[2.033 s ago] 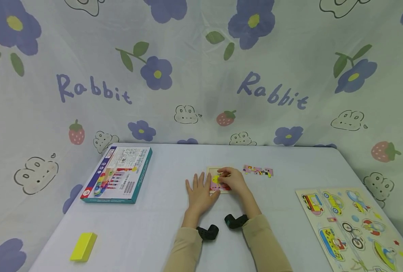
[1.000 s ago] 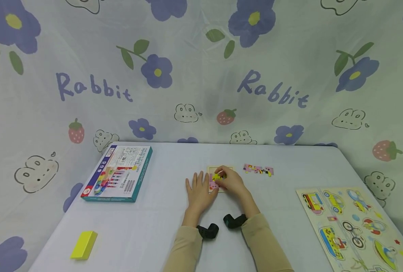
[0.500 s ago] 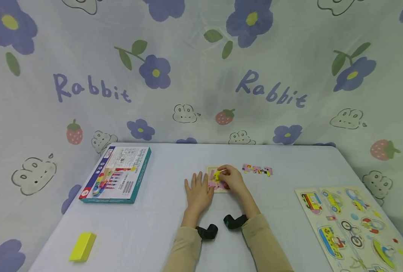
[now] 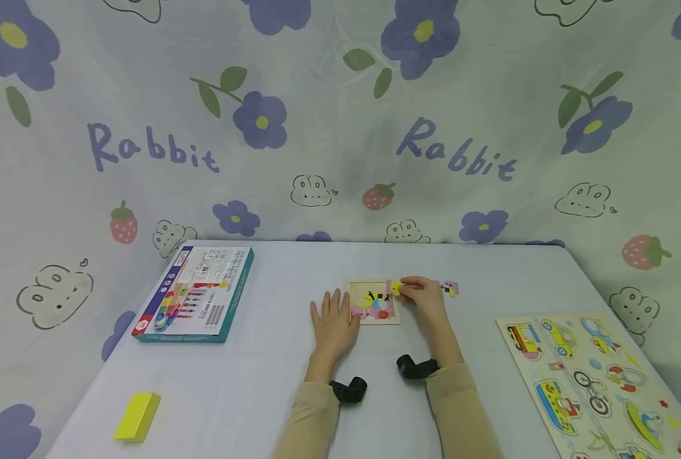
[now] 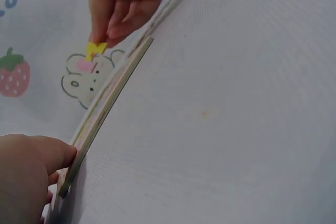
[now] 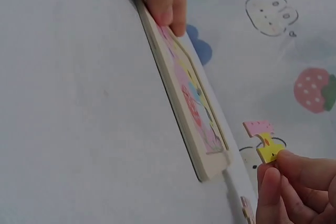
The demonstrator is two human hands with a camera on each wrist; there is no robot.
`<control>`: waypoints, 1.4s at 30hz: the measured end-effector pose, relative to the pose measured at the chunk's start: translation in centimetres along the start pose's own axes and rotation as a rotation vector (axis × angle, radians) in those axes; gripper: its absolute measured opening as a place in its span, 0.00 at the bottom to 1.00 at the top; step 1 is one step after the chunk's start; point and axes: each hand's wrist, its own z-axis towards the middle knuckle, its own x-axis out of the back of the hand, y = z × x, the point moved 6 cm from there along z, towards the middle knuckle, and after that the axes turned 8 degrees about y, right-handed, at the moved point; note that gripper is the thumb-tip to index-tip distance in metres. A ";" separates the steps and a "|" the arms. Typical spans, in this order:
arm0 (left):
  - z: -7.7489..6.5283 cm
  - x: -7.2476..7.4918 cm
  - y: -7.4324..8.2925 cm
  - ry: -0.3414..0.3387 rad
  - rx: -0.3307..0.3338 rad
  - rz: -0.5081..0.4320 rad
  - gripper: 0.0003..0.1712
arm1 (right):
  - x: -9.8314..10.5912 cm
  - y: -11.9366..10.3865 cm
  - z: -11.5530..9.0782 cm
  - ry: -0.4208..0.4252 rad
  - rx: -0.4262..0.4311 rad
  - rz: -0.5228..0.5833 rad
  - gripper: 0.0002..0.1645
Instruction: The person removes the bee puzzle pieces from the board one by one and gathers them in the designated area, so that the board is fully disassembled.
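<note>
A small wooden puzzle tray point(image 4: 354, 286) lies on the table with pink and yellow pieces fitted in its lower part. My left hand point(image 4: 335, 325) lies with fingers spread at the tray's left side, its thumb on the frame's edge in the left wrist view. My right hand point(image 4: 426, 303) is raised beyond the tray's upper right corner. Between thumb and fingers it pinches a pink and yellow jigsaw piece point(image 6: 268, 149). More loose pieces point(image 4: 450, 288) lie on the table behind that hand, partly hidden by it.
A flat boxed set point(image 4: 197, 293) lies at the back left. Nearer on the left is a yellow block point(image 4: 137, 417). A large wooden vehicle puzzle board point(image 4: 599, 382) covers the right side of the table. A patterned curtain point(image 4: 340, 127) hangs behind the table.
My right hand has lifted the jigsaw piece out of the tray area and moved right with it, uncovering the tray's pieces. The left hand stays at the tray's left side.
</note>
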 end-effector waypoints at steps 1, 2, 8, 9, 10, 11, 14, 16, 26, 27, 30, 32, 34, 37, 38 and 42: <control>0.0 0.0 0.0 -0.003 0.001 -0.001 0.32 | 0.5 0.1 0.1 0.008 -0.011 0.001 0.17; 0.0 -0.1 0.0 -0.005 0.001 0.000 0.32 | 1.0 0.2 0.2 0.014 -0.016 0.002 0.17; 0.0 0.0 0.1 -0.004 -0.002 0.005 0.32 | 3.1 0.6 0.4 0.045 -0.046 -0.062 0.19; 0.0 0.0 0.1 -0.002 -0.003 0.005 0.32 | 3.3 0.7 0.5 0.051 -0.051 -0.085 0.19; -0.1 0.1 0.1 -0.001 -0.003 0.005 0.32 | 3.5 0.7 0.5 0.057 -0.052 -0.108 0.18; -0.1 0.1 0.1 0.002 -0.003 0.006 0.32 | 3.7 0.7 0.5 0.060 -0.052 -0.131 0.18; -0.1 0.1 0.1 0.004 -0.002 0.005 0.32 | 4.1 0.7 0.5 0.080 -0.057 -0.187 0.16; 0.0 0.1 0.1 0.001 -0.001 0.007 0.32 | 4.3 0.7 0.5 0.091 -0.054 -0.222 0.14; 0.0 0.0 0.0 0.002 -0.004 0.001 0.32 | 4.4 0.9 0.2 0.116 -0.073 -0.234 0.12; 0.0 0.0 0.0 0.002 -0.004 0.002 0.32 | 4.4 0.9 0.2 0.118 -0.073 -0.236 0.12; 0.0 -0.1 0.0 0.006 -0.004 0.001 0.32 | 4.4 1.0 0.2 0.119 -0.063 -0.226 0.14; 0.0 -0.1 -0.1 0.007 -0.004 0.002 0.32 | 4.4 1.0 0.1 0.122 -0.056 -0.214 0.15; 0.0 0.0 0.0 0.005 -0.005 0.003 0.32 | 4.4 0.9 0.1 0.125 -0.042 -0.208 0.15; -0.1 0.1 0.0 0.002 -0.007 0.006 0.32 | 4.3 0.7 0.2 0.130 -0.002 -0.205 0.16; -0.1 0.2 0.0 0.002 -0.008 0.006 0.32 | 4.2 0.6 0.2 0.127 0.015 -0.196 0.16; 0.0 0.2 0.1 0.002 -0.008 0.000 0.32 | 3.3 0.1 0.4 0.085 0.064 -0.104 0.17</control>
